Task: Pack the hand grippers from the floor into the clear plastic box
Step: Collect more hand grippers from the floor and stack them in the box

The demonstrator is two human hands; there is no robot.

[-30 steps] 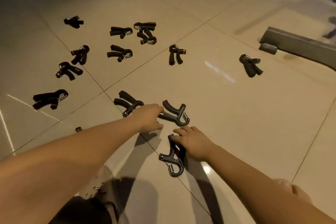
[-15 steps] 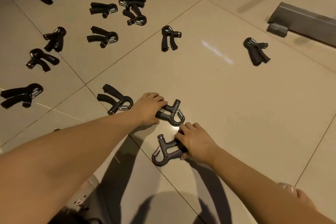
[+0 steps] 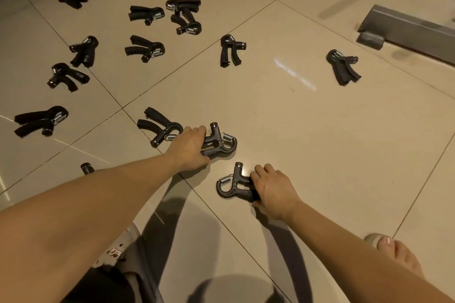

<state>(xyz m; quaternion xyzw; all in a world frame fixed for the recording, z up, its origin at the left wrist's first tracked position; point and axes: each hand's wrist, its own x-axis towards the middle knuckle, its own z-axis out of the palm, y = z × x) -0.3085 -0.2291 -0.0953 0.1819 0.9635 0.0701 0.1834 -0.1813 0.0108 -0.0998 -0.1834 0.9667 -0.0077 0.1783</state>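
a beige tiled floor point(image 3: 307, 130) fills the frame, its thin grout lines running on the diagonal. two bare forearms reach in from the bottom edge: the left arm point(image 3: 86, 209) from the lower left and the right arm point(image 3: 344, 233) from the lower right. a grey metal bar point(image 3: 406, 29) lies along the upper right edge. a bare foot point(image 3: 394, 251) shows at the lower right, partly behind the right arm. a pale shoe point(image 3: 120, 251) with lettering peeks out under the left arm.

near the centre of the frame, the left hand point(image 3: 189, 149) has its fingers curled round the handles of a dark grey hand gripper point(image 3: 219, 141). its spring end points right. just below and to the right, the right hand point(image 3: 273, 189) clamps the handles of a second hand gripper point(image 3: 232, 186), fingers over the top and thumb beneath, spring end pointing left. whether either one is off the tile cannot be told.

a third gripper point(image 3: 158, 125) lies on the floor just left of the left hand, handles pointing to the upper left. eight black grippers point(image 3: 145, 48) are scattered over the upper left. another point(image 3: 231, 50) lies at upper centre, and a lone gripper point(image 3: 343, 66) lies towards the right, below the bar. the knob of a hidden gripper point(image 3: 86, 168) pokes out above the left forearm.
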